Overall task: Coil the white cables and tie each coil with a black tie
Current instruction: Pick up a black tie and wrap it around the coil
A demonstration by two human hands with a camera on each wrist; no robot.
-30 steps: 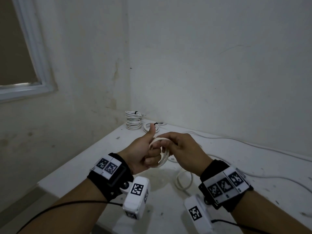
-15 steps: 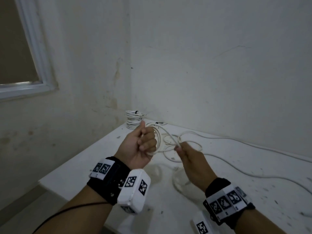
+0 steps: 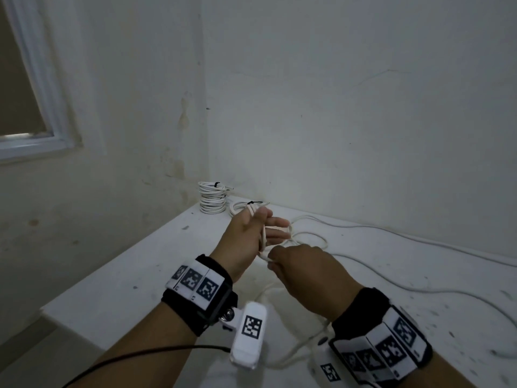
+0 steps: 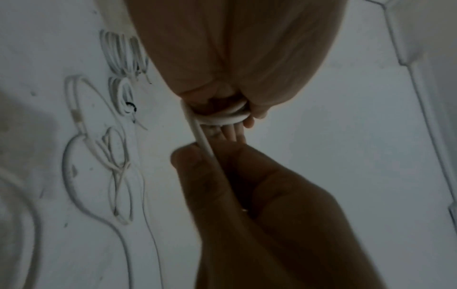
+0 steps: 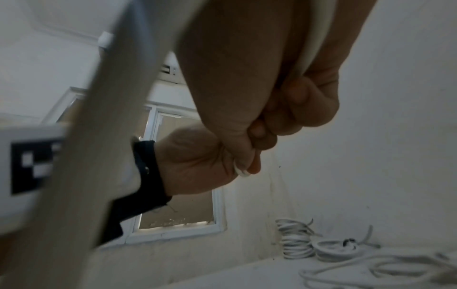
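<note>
Winding white cable (image 3: 263, 242) round left hand (image 3: 246, 236)

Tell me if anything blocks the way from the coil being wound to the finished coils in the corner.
Nothing visible does. The left hand carries the cable loops, and only bare table lies between it and the tied coils.

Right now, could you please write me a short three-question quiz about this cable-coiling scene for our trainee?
1. True or false: the white cable is wound around the left hand.
2. What does the right hand do? A) pinches the cable B) rests flat on the table C) holds a black tie
3. Fill in: the stack of tied coils stands in the table's far ____.

Key: 1 true; 2 A; 3 corner.
</note>
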